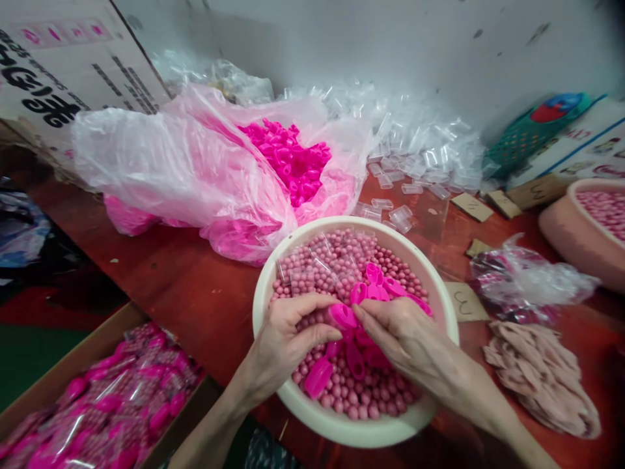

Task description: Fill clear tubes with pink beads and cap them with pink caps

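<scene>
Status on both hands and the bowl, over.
Left hand and right hand pinch one bright pink plastic cap together. Both over round cream plastic bowl of small pink beads. Nothing obstructing.

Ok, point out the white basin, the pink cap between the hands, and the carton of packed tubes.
white basin (342,426), head view, near rim.
pink cap (343,316), head view, cap's side.
carton (92,345), head view, upper cardboard edge.
</scene>
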{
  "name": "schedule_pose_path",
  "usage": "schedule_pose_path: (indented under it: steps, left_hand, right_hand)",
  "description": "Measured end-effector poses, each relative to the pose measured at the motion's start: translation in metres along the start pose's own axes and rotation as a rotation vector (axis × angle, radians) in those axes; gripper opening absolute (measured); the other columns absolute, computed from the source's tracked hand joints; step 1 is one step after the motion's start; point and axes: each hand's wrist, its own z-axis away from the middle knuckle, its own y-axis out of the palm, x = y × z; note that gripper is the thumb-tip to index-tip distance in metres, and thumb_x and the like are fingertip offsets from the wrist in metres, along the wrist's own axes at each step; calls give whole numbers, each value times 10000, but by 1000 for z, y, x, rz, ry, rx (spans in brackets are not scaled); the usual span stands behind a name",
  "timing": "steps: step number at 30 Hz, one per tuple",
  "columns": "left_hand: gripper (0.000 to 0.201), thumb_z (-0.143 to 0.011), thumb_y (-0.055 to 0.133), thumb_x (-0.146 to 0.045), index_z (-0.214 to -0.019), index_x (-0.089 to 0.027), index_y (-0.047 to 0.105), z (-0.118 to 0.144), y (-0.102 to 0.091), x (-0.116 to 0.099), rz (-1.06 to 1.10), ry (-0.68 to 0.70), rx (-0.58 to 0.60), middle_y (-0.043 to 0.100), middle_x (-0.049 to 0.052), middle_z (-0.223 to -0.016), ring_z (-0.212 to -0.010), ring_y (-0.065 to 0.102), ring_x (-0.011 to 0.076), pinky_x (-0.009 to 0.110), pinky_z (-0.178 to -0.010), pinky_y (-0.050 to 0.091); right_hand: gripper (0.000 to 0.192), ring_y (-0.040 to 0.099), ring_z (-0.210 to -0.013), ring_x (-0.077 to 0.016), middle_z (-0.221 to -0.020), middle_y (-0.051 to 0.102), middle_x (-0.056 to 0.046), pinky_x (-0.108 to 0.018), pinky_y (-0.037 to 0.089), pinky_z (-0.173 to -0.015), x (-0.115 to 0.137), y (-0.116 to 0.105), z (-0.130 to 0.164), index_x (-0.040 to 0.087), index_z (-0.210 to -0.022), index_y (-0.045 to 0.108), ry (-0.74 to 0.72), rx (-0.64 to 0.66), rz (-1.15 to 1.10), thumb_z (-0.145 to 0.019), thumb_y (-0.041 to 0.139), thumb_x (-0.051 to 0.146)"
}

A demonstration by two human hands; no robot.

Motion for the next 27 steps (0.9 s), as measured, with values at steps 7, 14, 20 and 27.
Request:
schedule_pose_path:
  steps: [7, 14, 20, 27]
  left_hand:
    - [150, -816, 626, -258, -927, -161, 653, 2, 0, -2, 82, -75, -72, 644, 8, -806, -751, 601, 130, 213, -696, 487]
    - [302, -712, 714, -139, -1007, -159, 652, 2, -2, 5, 416, -156, -65, 710, 32, -893, -821, 653, 154, 246, -782, 517]
    - [262, -732, 690, -130, -990, -177, 678, 2, -3, 2, 421, -146, -63, 712, 9, -862, -783, 648, 131, 212, -740, 521]
    - [286, -789, 645, -212, -1072, -173, 652, 4, -6, 0, 217, -141, -88, 641, -1, -767, -685, 569, 106, 170, -611, 467]
  right_hand:
    - [270, 586, -768, -178, -876, 621, -61, -288, 481, -666, 16, 10, -1, 188, -1069, 560, -121, -51, 31, -954, 347, 307]
    - [290, 589, -729, -171, -865, 621, -79, -270, 507, -611, 23, 18, -13, 172, -1143, 524, -194, -163, 135, -928, 335, 131]
    - [436, 574, -856, -291, -944, 603, -194, -410, 510, -698, 32, 15, -4, 1, -1241, 432, -301, -149, 637, -827, 293, 15]
    - [435, 549, -666, -250, -752, 574, -127, -371, 442, -604, 42, 29, -19, 76, -905, 563, -275, -237, 706, -907, 375, 468]
